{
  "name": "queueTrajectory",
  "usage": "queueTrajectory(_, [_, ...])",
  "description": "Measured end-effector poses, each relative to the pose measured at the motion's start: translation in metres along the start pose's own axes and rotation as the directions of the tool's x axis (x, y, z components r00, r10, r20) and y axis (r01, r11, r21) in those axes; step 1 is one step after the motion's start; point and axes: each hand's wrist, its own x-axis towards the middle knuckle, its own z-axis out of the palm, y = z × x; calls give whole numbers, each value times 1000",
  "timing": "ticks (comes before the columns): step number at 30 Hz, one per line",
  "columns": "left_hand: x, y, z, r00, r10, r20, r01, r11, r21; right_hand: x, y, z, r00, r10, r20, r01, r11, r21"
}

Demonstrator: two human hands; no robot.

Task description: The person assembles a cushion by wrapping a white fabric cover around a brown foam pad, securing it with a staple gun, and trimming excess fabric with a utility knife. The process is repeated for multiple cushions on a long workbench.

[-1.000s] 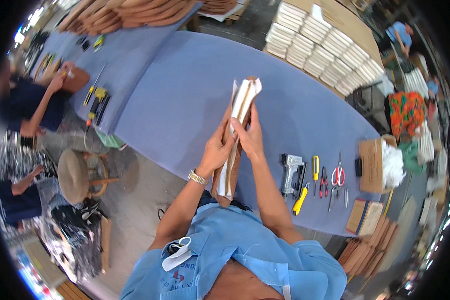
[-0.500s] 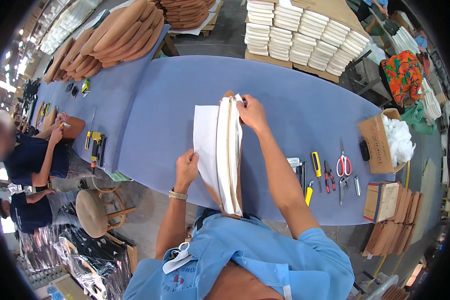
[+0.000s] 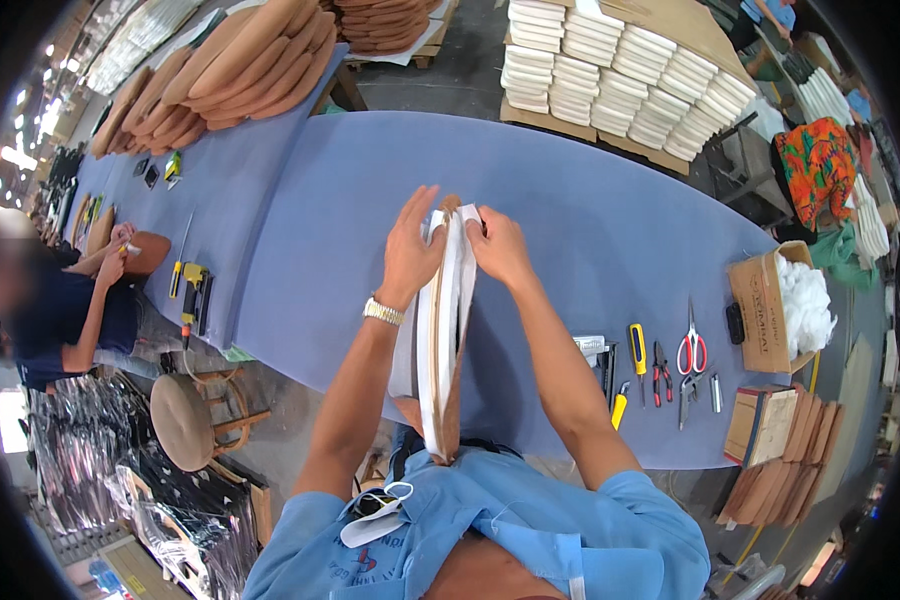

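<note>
Both hands grip the far end of a long panel (image 3: 440, 340), a brown board with white padding along it, which stands on edge and reaches from the person's chest out over the blue counter (image 3: 590, 230). The left hand (image 3: 412, 245) lies flat against the panel's left side, its fingers (image 3: 420, 205) stretched upward and the thumb pressed on the white padding near the top. The right hand (image 3: 498, 248) closes on the top edge from the other side, its fingers (image 3: 473, 218) curled and pinching the white layer against the board. A watch (image 3: 382, 311) sits on the left wrist. To the right on the counter lie a staple gun (image 3: 598, 352), a yellow-handled knife (image 3: 637, 348), pliers (image 3: 660, 372) and red-handled scissors (image 3: 691, 348), well apart from the panel. Further right stands a cardboard box (image 3: 760, 310) of white stuffing. At the left a seated person (image 3: 65, 300) works at the counter's edge, near a round stool (image 3: 182, 420).
</note>
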Motion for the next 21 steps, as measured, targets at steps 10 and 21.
queueTrajectory(10, [22,-25,31,975,-138,175,182,948,-262,14,15,-9,988,100,118,-107,992,63])
queueTrajectory(21, [37,-34,38,953,-203,223,270,904,-331,33,9,-17,977,74,199,-84,996,42])
